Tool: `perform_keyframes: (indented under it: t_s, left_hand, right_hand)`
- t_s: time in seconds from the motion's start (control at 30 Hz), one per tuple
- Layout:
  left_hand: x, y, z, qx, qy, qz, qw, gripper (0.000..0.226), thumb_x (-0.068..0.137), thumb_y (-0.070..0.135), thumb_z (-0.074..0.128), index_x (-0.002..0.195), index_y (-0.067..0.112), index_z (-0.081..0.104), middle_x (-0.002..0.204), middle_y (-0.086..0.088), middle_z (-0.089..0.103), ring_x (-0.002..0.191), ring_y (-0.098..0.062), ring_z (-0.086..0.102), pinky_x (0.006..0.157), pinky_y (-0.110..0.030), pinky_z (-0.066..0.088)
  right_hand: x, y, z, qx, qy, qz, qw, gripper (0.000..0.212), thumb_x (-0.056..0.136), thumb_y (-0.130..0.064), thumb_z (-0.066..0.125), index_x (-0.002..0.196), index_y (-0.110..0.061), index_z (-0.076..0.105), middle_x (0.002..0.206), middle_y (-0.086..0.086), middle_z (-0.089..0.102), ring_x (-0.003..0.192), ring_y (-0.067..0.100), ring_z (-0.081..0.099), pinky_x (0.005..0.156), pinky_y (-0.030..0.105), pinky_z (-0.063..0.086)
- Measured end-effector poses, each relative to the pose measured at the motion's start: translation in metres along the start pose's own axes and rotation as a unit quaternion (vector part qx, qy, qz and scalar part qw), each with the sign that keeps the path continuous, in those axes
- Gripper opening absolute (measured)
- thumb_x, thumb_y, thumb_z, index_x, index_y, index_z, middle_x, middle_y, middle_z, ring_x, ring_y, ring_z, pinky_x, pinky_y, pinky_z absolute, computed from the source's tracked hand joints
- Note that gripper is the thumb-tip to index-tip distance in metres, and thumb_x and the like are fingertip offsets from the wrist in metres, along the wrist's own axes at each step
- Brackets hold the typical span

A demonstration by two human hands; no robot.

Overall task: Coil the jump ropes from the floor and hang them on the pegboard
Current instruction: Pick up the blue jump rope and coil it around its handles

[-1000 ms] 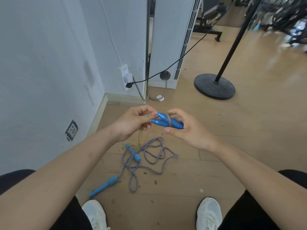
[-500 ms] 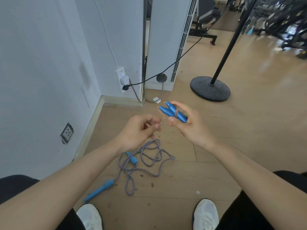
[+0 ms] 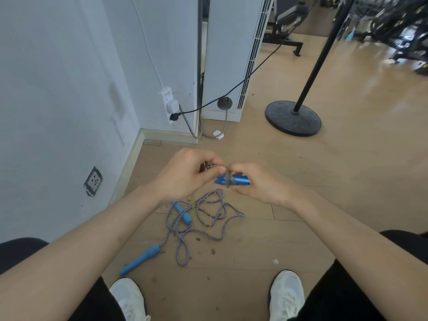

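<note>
Left hand (image 3: 185, 177) back pinching handles' (image 3: 240, 180) band (image 3: 229, 182); wooden floor (image 3: 347, 186).

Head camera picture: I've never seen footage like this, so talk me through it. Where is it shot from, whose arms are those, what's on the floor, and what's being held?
There is no machine here. A person wears a wide-angle camera on the head, looking down, so the arms are the person's own, with their white shoes at the bottom edge. The right hand grips a pair of blue handles held side by side. A brownish band loops round them, and the left hand seems to pinch it, though that spot is blurred. On the wooden floor lies a jump rope, uncoiled in loose loops. Further back is the round black base of a stand.
</note>
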State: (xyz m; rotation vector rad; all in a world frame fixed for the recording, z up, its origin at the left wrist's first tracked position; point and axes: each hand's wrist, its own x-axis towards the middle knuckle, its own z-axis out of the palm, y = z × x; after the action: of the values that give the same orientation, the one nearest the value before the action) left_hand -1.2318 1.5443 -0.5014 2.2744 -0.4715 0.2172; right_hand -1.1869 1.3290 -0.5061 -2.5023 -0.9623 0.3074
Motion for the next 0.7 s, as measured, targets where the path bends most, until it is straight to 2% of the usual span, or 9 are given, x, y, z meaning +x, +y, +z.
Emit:
perform_keyframes:
  t_s: [0.03, 0.1, 0.27, 0.33, 0.43, 0.5, 0.57, 0.63, 0.7]
  left_hand:
    - [0.001, -0.001, 0.001, -0.014, 0.006, -0.008, 1.0, 0.012, 0.091, 0.029, 0.071, 0.082, 0.036, 0.07, 0.059, 0.018, 0.057, 0.055, -0.005, 0.046, 0.055, -0.015, 0.031]
    - [0.003, -0.004, 0.004, -0.041, 0.023, -0.035, 0.998, 0.01, 0.09, 0.027, 0.074, 0.081, 0.032, 0.073, 0.058, 0.019, 0.058, 0.054, -0.004, 0.045, 0.055, -0.015, 0.032]
    - [0.009, -0.008, 0.003, -0.203, 0.057, -0.14, 0.967, 0.007, 0.085, 0.023, 0.077, 0.086, 0.016, 0.078, 0.057, 0.014, 0.062, 0.05, 0.0, 0.044, 0.052, -0.014, 0.038]
    - [0.01, -0.009, 0.002, -0.244, 0.04, -0.185, 0.951, 0.015, 0.082, 0.024, 0.079, 0.088, 0.01, 0.078, 0.058, 0.008, 0.061, 0.049, -0.004, 0.045, 0.051, -0.017, 0.04]
    - [0.01, -0.011, 0.001, -0.27, 0.001, -0.234, 0.934, 0.015, 0.081, 0.028, 0.079, 0.087, 0.014, 0.079, 0.061, 0.003, 0.062, 0.056, -0.008, 0.047, 0.053, -0.018, 0.042]
    - [0.011, -0.012, 0.001, -0.296, -0.022, -0.254, 0.921, 0.013, 0.084, 0.027, 0.077, 0.091, 0.016, 0.08, 0.074, -0.009, 0.066, 0.067, -0.013, 0.053, 0.059, -0.019, 0.046]
    - [0.011, -0.013, 0.0, -0.315, -0.042, -0.265, 0.91, 0.016, 0.089, 0.022, 0.072, 0.101, 0.012, 0.079, 0.094, -0.02, 0.073, 0.081, -0.018, 0.06, 0.072, -0.026, 0.051]
    - [0.012, -0.015, 0.0, -0.316, -0.056, -0.264, 0.909, 0.018, 0.093, 0.017, 0.068, 0.106, 0.011, 0.077, 0.104, -0.015, 0.075, 0.09, -0.017, 0.066, 0.085, -0.032, 0.052]
    - [0.011, -0.013, -0.001, -0.306, -0.06, -0.258, 0.914, 0.017, 0.094, 0.016, 0.066, 0.107, 0.014, 0.077, 0.104, -0.007, 0.077, 0.094, -0.013, 0.068, 0.09, -0.03, 0.053]
  right_hand:
    - [-0.001, -0.004, 0.0, -0.001, -0.01, -0.012, 1.0, 0.016, 0.088, -0.019, 0.073, 0.093, -0.023, 0.058, 0.092, 0.0, 0.061, 0.084, 0.017, 0.056, 0.072, 0.03, 0.042]
    - [-0.003, -0.008, 0.001, 0.004, -0.011, -0.032, 0.999, 0.014, 0.088, -0.02, 0.072, 0.097, -0.015, 0.062, 0.093, 0.002, 0.06, 0.084, 0.016, 0.056, 0.074, 0.032, 0.045]
    - [-0.009, -0.013, 0.001, 0.055, 0.037, -0.031, 0.997, 0.029, 0.089, -0.028, 0.071, 0.113, -0.027, 0.055, 0.095, -0.007, 0.065, 0.082, 0.017, 0.061, 0.076, 0.045, 0.053]
    - [-0.012, -0.015, 0.0, 0.08, 0.053, -0.024, 0.995, 0.04, 0.089, -0.025, 0.072, 0.12, -0.027, 0.047, 0.1, -0.01, 0.065, 0.085, 0.018, 0.063, 0.081, 0.047, 0.053]
    - [-0.016, -0.017, -0.002, 0.12, 0.058, -0.033, 0.991, 0.057, 0.089, -0.021, 0.071, 0.134, -0.037, 0.039, 0.098, -0.011, 0.065, 0.088, 0.018, 0.062, 0.086, 0.047, 0.051]
    - [-0.017, -0.02, -0.003, 0.139, 0.057, -0.052, 0.987, 0.059, 0.089, -0.019, 0.071, 0.137, -0.042, 0.046, 0.114, -0.013, 0.066, 0.105, 0.014, 0.063, 0.094, 0.045, 0.051]
    - [-0.017, -0.02, -0.004, 0.169, 0.063, -0.057, 0.982, 0.055, 0.089, -0.017, 0.072, 0.134, -0.042, 0.055, 0.126, -0.015, 0.065, 0.115, 0.014, 0.062, 0.099, 0.045, 0.05]
    - [-0.016, -0.019, -0.004, 0.187, 0.077, -0.054, 0.978, 0.05, 0.087, -0.019, 0.073, 0.129, -0.042, 0.058, 0.124, -0.012, 0.067, 0.11, 0.02, 0.064, 0.096, 0.049, 0.051]
    - [-0.015, -0.015, -0.004, 0.196, 0.096, -0.044, 0.975, 0.045, 0.084, -0.024, 0.074, 0.123, -0.042, 0.06, 0.116, -0.007, 0.07, 0.105, 0.024, 0.066, 0.093, 0.051, 0.051]
